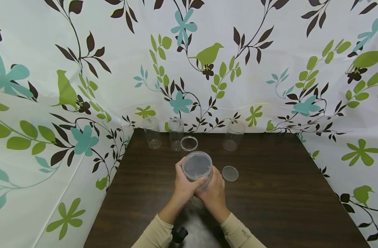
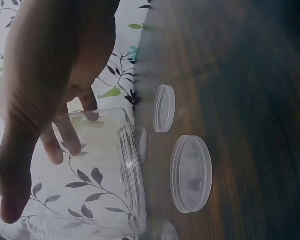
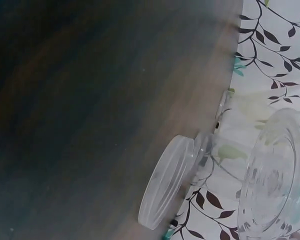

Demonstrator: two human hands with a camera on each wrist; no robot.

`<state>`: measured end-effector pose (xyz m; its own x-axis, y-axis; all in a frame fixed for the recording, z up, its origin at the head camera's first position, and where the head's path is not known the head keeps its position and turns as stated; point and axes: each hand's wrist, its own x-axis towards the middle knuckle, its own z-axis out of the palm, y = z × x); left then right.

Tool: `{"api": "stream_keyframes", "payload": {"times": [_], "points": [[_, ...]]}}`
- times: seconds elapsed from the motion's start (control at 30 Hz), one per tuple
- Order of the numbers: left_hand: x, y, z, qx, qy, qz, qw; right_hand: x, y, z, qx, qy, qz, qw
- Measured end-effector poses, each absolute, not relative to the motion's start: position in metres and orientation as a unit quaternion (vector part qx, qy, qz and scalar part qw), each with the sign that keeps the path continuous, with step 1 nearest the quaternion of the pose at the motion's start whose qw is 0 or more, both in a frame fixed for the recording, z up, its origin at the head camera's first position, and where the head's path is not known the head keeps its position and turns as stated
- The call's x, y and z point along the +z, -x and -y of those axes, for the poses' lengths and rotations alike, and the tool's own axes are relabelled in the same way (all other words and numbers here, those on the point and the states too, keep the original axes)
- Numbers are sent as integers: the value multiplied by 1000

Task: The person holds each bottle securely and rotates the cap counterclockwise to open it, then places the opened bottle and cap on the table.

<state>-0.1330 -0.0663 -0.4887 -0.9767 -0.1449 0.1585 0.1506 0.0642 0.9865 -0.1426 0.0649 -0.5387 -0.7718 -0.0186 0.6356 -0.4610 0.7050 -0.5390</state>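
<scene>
Both hands hold a clear plastic jar above the middle of the dark table. Its round translucent top faces up; whether that is a lid or an open mouth I cannot tell. The left hand grips the jar's left side, its thumb across the front. From the right, the right hand wraps around the jar's side and lower part. In the left wrist view, the fingers curl behind the clear wall. A loose lid lies just right of the hands, and another lid lies behind the jar.
Two clear jars, one at the far left and one beside it, stand near the table's back edge. A third jar stands back right. Patterned cloth hangs behind and beside the table.
</scene>
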Motion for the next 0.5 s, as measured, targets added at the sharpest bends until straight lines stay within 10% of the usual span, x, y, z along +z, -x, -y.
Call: {"api": "stream_keyframes", "payload": {"times": [0.2,0.5], "points": [[-490,132,75,-706,41,702,88,-538,146,-72,407,-173,858,262],[-489,150,127,-723,276,633,-32,-522,156,-117,590,-314,737,-100]]}}
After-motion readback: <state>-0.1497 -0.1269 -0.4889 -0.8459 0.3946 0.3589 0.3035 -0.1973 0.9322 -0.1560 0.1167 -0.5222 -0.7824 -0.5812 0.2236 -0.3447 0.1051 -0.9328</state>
